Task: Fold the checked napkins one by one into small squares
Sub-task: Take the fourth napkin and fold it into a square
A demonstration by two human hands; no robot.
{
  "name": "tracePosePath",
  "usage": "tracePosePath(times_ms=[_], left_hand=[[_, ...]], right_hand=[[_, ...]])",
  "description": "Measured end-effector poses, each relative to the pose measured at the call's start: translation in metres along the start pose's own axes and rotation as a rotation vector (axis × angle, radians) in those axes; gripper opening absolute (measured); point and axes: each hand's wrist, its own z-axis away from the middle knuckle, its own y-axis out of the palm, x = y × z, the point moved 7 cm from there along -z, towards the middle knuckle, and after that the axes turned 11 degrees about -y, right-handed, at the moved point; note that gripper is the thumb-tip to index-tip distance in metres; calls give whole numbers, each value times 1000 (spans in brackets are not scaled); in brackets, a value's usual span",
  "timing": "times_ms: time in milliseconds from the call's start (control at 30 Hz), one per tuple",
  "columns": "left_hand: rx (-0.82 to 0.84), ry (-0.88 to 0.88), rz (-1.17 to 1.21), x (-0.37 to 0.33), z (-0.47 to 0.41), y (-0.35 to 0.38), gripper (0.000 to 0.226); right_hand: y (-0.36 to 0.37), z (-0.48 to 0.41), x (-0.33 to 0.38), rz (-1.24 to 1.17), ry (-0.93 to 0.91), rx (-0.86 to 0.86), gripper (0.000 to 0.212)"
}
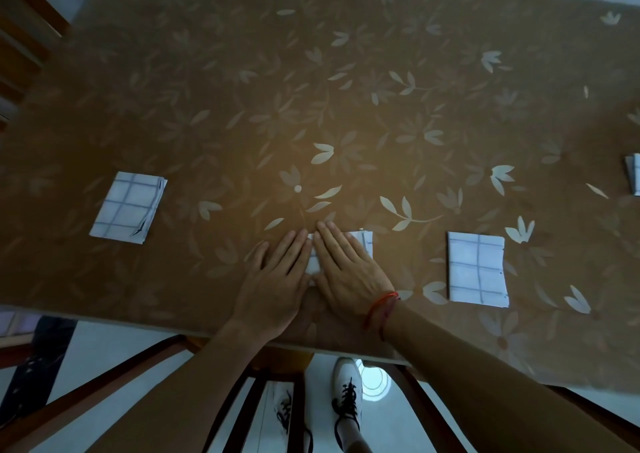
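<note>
A small folded checked napkin (365, 245) lies near the table's front edge, mostly hidden under my hands. My right hand (349, 271) lies flat on it, fingers together, palm down. Beside it my left hand (277, 279) rests flat too, its fingers touching the napkin's left edge. A folded white napkin with grey checks (129, 207) lies to the left. Another folded checked napkin (477, 268) lies to the right. At the right edge of the view a fourth folded napkin (633, 177) is only partly visible.
The table (311, 89) has a brown cloth with pale leaf prints. Wooden chair parts (24, 37) stand at the far left. Below the front edge are a chair frame (242, 400) and my shoes (346, 397) on a pale floor.
</note>
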Motion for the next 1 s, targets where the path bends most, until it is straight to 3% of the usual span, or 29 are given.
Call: tracePosePath(times_ms=[500, 867, 1000], left_hand=[[29, -20, 16, -2, -2, -5, 52], [-28, 16, 35, -14, -13, -33, 45], [-30, -51, 142, -17, -21, -45, 52]], right_hand=[[-10, 38, -39, 52, 58, 134, 64], [-22, 30, -34, -15, 120, 112, 63], [-28, 25, -33, -37, 107, 70, 61]])
